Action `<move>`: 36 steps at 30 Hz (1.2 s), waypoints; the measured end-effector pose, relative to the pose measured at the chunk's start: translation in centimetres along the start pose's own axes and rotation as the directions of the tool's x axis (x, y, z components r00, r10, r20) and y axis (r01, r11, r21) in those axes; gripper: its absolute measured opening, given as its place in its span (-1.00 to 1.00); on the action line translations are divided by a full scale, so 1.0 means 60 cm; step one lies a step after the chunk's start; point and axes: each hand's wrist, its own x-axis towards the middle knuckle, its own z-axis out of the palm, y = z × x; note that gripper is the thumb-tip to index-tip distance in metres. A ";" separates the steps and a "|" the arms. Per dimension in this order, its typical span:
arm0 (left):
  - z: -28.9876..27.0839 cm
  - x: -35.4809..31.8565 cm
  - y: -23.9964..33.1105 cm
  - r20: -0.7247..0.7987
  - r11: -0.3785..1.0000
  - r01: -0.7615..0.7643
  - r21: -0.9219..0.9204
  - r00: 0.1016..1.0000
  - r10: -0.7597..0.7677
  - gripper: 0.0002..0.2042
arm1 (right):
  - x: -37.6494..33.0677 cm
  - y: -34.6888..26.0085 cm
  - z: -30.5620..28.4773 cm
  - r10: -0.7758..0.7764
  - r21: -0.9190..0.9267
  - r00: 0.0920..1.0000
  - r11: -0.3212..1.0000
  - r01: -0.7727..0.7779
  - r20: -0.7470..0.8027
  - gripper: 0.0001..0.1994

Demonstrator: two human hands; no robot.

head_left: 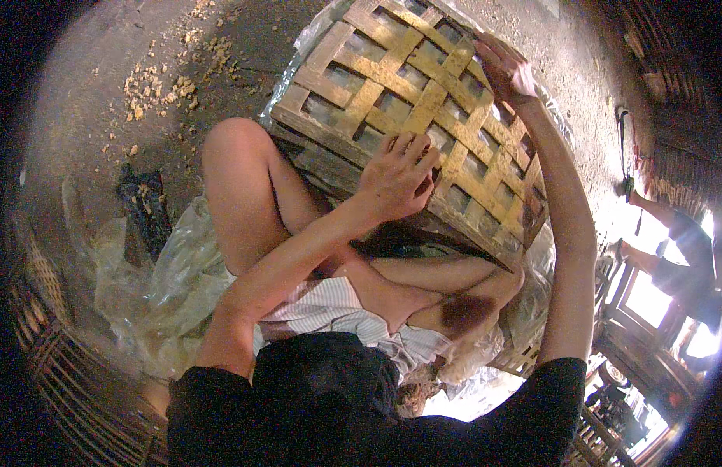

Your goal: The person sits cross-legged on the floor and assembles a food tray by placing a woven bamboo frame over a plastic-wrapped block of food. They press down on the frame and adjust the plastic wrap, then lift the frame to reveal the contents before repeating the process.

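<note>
A slatted bamboo crate (419, 113) lies tilted in front of my bent legs, its broad woven face upward. Its flat strips cross in a lattice with square gaps. My left hand (398, 177) is closed at the near edge, fingers curled over the strips and thumb bent in beside the rim. At the far right edge my right hand (507, 70) lies against the crate with its fingers stretched out over the border. Clear plastic sheeting (287, 87) sticks out past the left side of the crate. What is inside the crate cannot be made out.
Yellowish crumbs (162, 89) are scattered over the floor at the far left. Crumpled clear plastic (170, 272) and a dark bag (143, 204) lie by my left knee. Woven baskets (65, 381) stand at the lower left. Another person's legs (657, 233) show at the right.
</note>
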 end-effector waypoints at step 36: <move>-0.021 -0.031 0.018 0.174 0.979 -0.201 -0.043 0.963 0.205 -0.66 | -0.509 -0.404 -0.222 0.904 0.071 0.240 0.282 -0.957 -0.352 -0.69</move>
